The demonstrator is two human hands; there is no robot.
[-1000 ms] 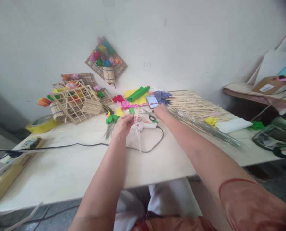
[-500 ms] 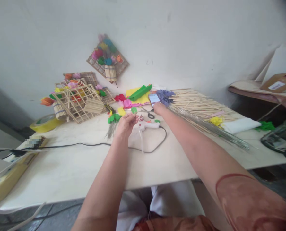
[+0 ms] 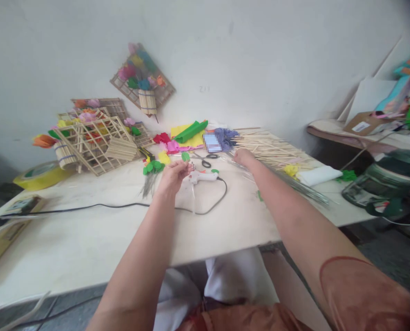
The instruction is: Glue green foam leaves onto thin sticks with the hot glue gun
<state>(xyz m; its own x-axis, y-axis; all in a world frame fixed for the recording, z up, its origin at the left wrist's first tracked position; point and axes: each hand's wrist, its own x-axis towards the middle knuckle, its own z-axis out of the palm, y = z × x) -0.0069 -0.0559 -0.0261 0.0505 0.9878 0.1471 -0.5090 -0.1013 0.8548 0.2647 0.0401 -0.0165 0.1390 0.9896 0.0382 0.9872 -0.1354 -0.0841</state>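
Note:
My left hand (image 3: 176, 174) is closed in a pinch at the middle of the table, with a green paper leaf (image 3: 185, 156) standing up from its fingertips. Just right of it a white glue gun (image 3: 205, 176) lies on its side, its clear glue stick pointing toward me. My right hand (image 3: 245, 157) is curled at the near ends of a bundle of thin silver wires (image 3: 294, 183); its fingertips are partly hidden. Black-handled scissors (image 3: 209, 161) lie between the hands. A phone (image 3: 212, 142) sits behind them. Green leaves on wire stems (image 3: 153, 167) lie left of my left hand.
Bamboo lattice panels with paper flowers (image 3: 97, 142) stand at the back left, near yellow tape (image 3: 41, 177). Thin wooden sticks (image 3: 270, 147) spread at the back right. A black cord (image 3: 115, 206) crosses the table to a power strip (image 3: 14, 230). A dark green jar (image 3: 380, 184) is at right.
My right hand has left the phone and moved right and toward me, onto the silver wires. My left hand stays by the glue gun with the leaf. The view has turned right.

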